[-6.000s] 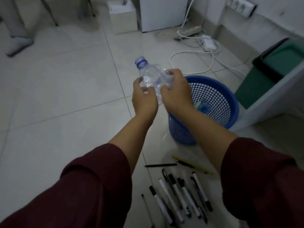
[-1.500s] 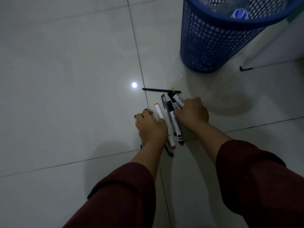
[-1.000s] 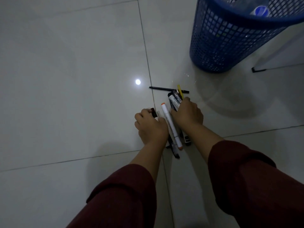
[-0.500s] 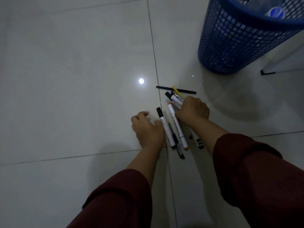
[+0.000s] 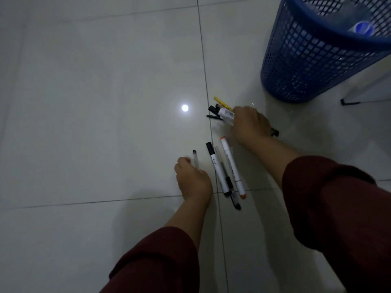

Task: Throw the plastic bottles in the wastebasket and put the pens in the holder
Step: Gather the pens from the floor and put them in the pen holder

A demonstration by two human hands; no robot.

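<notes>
In the head view the right hand [image 5: 249,124] is closed round a bunch of pens [image 5: 222,109] whose ends splay out unevenly, so one could slide free as it lifts. The left hand [image 5: 193,179] curls loosely beside a thin pen [image 5: 195,158] on the floor [image 5: 95,81]; I cannot tell if it grips it. Three markers [image 5: 227,169] lie loose between the hands, the bottles sit in the wastebasket [image 5: 306,66], and no holder shows.

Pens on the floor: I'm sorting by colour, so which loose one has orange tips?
The white marker with orange ends, rightmost of the three lying loose between the hands; the white marker beside it has a black cap.
</notes>
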